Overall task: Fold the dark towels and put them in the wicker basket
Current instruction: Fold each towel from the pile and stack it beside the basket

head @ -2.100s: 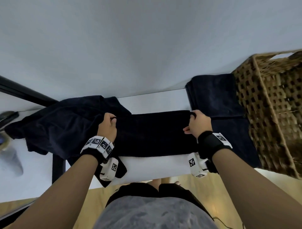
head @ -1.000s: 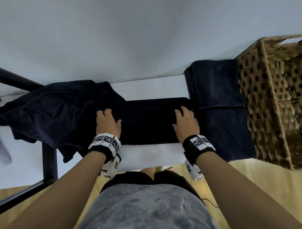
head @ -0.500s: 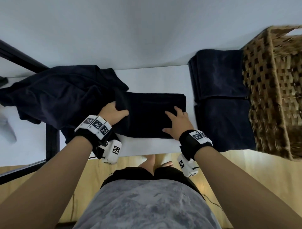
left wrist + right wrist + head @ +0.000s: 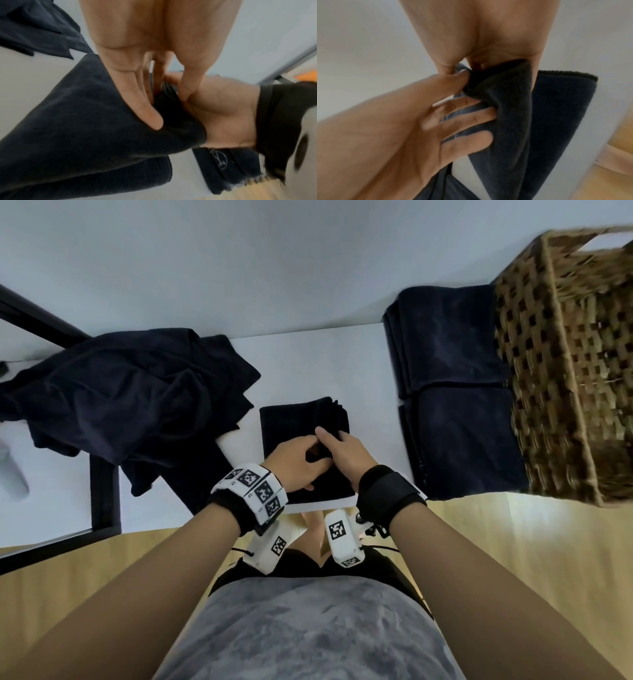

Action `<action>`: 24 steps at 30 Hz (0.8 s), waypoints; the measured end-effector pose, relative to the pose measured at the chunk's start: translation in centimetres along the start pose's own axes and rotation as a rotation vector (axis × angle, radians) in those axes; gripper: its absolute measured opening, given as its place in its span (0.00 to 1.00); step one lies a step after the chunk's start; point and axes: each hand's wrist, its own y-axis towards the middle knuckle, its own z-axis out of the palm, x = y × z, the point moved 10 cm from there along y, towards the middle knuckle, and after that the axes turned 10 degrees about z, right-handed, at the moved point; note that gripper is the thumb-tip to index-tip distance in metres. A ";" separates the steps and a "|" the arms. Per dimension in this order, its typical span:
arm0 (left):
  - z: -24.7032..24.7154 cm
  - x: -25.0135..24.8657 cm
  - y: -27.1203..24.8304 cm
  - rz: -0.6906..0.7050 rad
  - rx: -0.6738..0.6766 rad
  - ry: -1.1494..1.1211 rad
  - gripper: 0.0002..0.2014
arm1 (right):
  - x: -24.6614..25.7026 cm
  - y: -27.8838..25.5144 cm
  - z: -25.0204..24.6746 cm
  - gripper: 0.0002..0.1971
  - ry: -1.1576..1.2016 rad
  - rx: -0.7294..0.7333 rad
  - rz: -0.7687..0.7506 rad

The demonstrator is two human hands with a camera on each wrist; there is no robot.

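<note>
- Since half a second ago the folded towel [image 4: 303, 433] has been doubled over from a long strip into a short block, and both hands have been brought together over its near right part.
- The left hand [image 4: 296, 462] is laid on the towel with fingers [image 4: 469, 119] nearly straight, its thumb touching the raised fold.
- The right hand [image 4: 342, 453] is curled round that fold, which is pinched between thumb and fingers.
- The towel lies on the white surface [image 4: 308, 361], directly under the fingers.
- Right of the fingers two stacks of folded towels [image 4: 455, 392] are seen, touching the wicker basket [image 4: 565, 371] beyond them.
- Left of the fingers a crumpled pile of unfolded towels [image 4: 130, 398] is spread.
- Black-and-white square markers are carried on the wrist bands [image 4: 255, 491]; no writing can be read.
</note>
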 end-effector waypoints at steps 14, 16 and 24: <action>-5.5 12.3 -1.5 -0.347 -0.343 -0.133 0.22 | -2.3 0.6 -4.5 0.26 -0.270 -0.346 0.046; -4.8 12.3 -1.0 -0.332 -0.345 -0.227 0.19 | -2.6 1.2 -3.5 0.28 -0.264 -0.278 0.075; -4.9 9.4 0.5 -0.267 -0.296 -0.332 0.13 | -1.0 0.5 -2.5 0.15 -0.197 -0.168 0.034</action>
